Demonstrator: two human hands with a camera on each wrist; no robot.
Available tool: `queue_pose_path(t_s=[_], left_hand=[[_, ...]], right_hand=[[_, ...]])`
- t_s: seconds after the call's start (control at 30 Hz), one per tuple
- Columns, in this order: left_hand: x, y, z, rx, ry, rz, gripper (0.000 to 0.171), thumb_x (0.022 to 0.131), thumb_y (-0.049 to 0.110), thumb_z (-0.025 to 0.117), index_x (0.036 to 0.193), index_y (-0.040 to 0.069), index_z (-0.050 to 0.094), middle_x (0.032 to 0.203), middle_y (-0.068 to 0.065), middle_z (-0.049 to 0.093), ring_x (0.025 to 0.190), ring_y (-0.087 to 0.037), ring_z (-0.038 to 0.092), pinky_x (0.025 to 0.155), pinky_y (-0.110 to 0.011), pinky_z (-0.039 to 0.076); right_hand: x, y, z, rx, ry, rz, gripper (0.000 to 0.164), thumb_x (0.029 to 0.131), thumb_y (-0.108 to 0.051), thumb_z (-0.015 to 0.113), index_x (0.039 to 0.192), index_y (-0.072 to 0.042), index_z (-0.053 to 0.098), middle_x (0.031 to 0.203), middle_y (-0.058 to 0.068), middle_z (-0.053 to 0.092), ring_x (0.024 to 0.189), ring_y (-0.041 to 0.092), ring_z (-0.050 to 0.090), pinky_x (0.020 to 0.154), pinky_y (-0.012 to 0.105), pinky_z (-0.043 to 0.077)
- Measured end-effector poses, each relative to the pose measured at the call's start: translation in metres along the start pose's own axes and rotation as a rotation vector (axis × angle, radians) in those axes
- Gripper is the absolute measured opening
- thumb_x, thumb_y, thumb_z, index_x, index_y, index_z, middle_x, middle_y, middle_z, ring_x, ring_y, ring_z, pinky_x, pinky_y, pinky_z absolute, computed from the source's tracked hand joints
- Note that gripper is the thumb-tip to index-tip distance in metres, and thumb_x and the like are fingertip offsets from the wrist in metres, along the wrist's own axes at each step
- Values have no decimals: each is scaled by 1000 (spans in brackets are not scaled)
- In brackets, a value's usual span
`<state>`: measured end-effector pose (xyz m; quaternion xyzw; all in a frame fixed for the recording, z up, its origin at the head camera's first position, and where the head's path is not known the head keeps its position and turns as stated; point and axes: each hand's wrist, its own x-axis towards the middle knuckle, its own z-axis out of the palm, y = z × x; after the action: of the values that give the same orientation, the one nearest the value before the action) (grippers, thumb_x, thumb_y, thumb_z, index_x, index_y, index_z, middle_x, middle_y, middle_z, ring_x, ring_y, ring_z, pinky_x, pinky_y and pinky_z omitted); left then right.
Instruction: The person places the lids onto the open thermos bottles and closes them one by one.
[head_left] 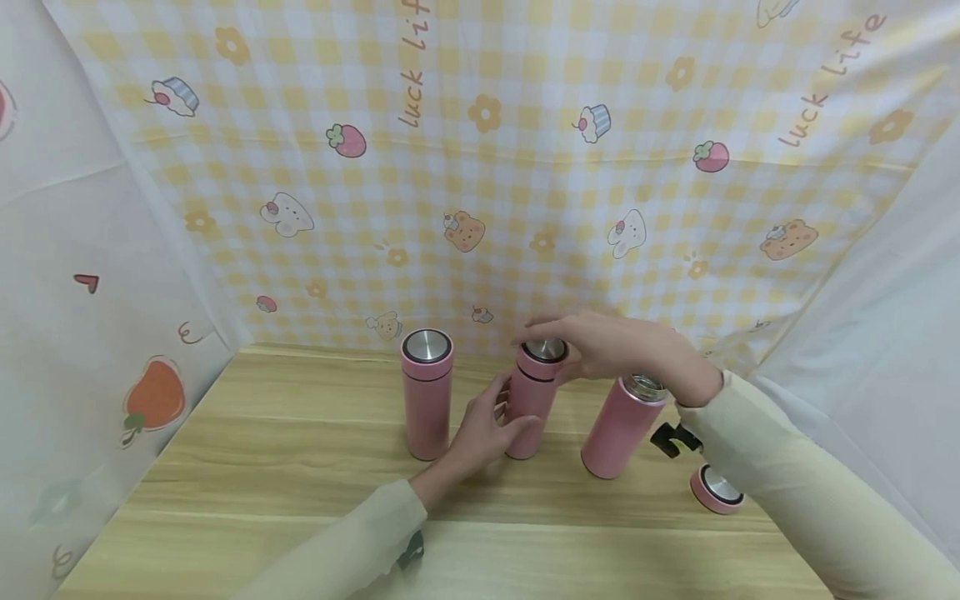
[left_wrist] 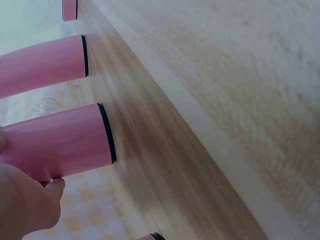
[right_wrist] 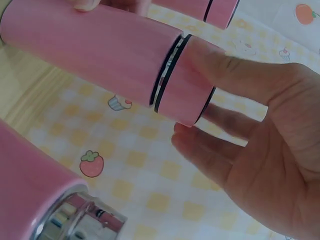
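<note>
The middle pink thermos (head_left: 531,408) stands upright on the wooden table, with my left hand (head_left: 483,427) gripping its body between thumb and fingers. My right hand (head_left: 611,343) holds its pink lid (right_wrist: 187,82) by the side, thumb on one side and fingers on the other. A thin silvery gap shows between lid and body in the right wrist view. To the right, an uncapped thermos (head_left: 621,432) bares its shiny metal neck (right_wrist: 82,220), partly behind my right wrist in the head view. Another thermos (head_left: 427,412), lid on, stands left of my left hand.
A loose pink lid (head_left: 716,490) with a silver top lies on the right of the table (head_left: 247,467), close by my right forearm. Behind the bottles hangs a yellow checked curtain (head_left: 337,250). White cloth walls (head_left: 67,225) flank the table.
</note>
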<state>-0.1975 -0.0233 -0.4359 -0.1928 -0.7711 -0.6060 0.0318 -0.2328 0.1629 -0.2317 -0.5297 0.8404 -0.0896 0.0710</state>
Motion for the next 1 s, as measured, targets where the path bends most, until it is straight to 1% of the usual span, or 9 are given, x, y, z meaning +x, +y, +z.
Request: queue_pose_path(t_s=[0.13, 0.27, 0.6, 0.73, 0.83, 1.0], left_hand=[[0, 0, 0, -4, -5, 5, 72, 94, 30, 76, 153, 14, 40, 147, -5, 51, 130, -22, 52, 107, -38, 45], [0, 0, 0, -5, -7, 6, 72, 94, 29, 76, 154, 14, 39, 148, -6, 50, 131, -23, 51, 107, -38, 45], [0, 0, 1, -20, -9, -9, 72, 94, 30, 77, 153, 14, 40, 148, -4, 50, 132, -23, 50, 109, -38, 44], [0, 1, 1, -22, -7, -12, 72, 93, 30, 77, 153, 14, 40, 148, -4, 50, 133, -24, 50, 109, -39, 44], [-1, 1, 1, -21, -3, -14, 72, 94, 30, 77, 154, 14, 40, 148, -5, 50, 132, -24, 50, 109, -39, 44], [-1, 3, 0, -16, -1, -18, 76, 94, 30, 77, 156, 11, 37, 150, -7, 48, 132, -26, 50, 108, -39, 44]], right_hand=[[-1, 0, 2, -10, -2, -10, 61, 85, 2, 81, 142, -8, 60, 144, 10, 54, 129, 26, 54, 104, 39, 49], [-1, -3, 2, -6, 2, 16, 61, 84, 6, 79, 141, -8, 61, 143, 10, 55, 128, 26, 55, 101, 38, 51], [3, -7, 3, -56, 2, 59, 64, 81, 2, 83, 140, -7, 61, 135, 8, 62, 122, 24, 59, 96, 35, 55], [4, -11, 2, -71, 0, 70, 62, 82, 4, 82, 139, -5, 61, 132, 9, 63, 121, 24, 59, 95, 35, 55], [5, -13, 2, -96, -2, 91, 59, 83, 4, 81, 138, -4, 62, 128, 10, 64, 117, 24, 61, 92, 35, 56], [7, -15, 2, -120, 1, 126, 54, 85, 0, 81, 136, -3, 64, 118, 9, 66, 105, 22, 64, 82, 32, 57]])
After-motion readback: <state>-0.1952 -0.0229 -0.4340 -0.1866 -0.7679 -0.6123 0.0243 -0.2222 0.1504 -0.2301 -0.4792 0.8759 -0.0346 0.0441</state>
